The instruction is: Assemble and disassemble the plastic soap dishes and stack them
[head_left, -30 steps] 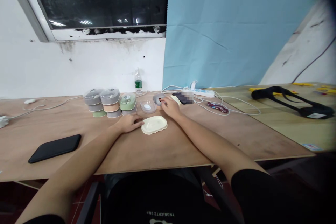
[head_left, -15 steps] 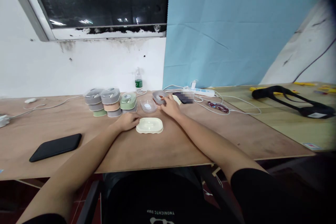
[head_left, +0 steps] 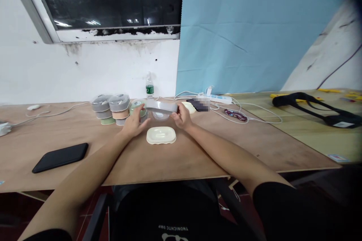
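Observation:
My right hand (head_left: 183, 117) grips a grey oval plastic container (head_left: 162, 107) by its right end and holds it tilted above the table. Close to the container's left end is my left hand (head_left: 134, 122), thumb and fingers apart; whether a fingertip touches the container I cannot tell. Below it, partly covered, a clear plastic lid (head_left: 160, 116) with a white round spot lies on the table. A cream oval tray-like piece (head_left: 161, 135) rests between my forearms. Left of my hands stand stacked containers in grey (head_left: 101, 102), orange (head_left: 120, 114) and green.
A black phone (head_left: 60, 157) lies at the left. Behind are a water bottle (head_left: 149, 88), a power strip (head_left: 220, 99) and loose white cables. Another cream piece (head_left: 189, 107) sits beyond my right hand. A black headband-like frame (head_left: 316, 110) lies on the right.
My right hand has lifted the grey container off the table and brought it left. My left hand has let go of the cream piece and moved up toward the container, opening its fingers.

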`<move>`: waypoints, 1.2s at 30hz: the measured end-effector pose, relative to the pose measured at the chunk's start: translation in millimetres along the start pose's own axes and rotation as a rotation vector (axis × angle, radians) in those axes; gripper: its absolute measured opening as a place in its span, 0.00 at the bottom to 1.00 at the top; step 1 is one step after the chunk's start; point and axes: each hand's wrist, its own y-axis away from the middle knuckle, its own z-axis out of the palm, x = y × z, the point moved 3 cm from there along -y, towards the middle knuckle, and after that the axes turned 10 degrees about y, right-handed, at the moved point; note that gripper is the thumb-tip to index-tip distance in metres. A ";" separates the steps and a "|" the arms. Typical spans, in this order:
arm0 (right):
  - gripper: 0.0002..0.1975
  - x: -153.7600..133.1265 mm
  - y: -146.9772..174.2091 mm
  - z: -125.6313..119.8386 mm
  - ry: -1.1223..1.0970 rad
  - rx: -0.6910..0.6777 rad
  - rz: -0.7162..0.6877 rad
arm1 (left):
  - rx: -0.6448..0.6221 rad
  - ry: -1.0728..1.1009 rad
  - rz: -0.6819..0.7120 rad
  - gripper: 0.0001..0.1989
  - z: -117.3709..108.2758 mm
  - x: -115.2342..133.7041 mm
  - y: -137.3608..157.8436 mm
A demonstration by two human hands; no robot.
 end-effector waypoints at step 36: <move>0.10 16.9 6.7 24.4 0.155 -0.540 0.153 | -0.538 0.107 -0.160 0.23 18.8 -17.4 1.6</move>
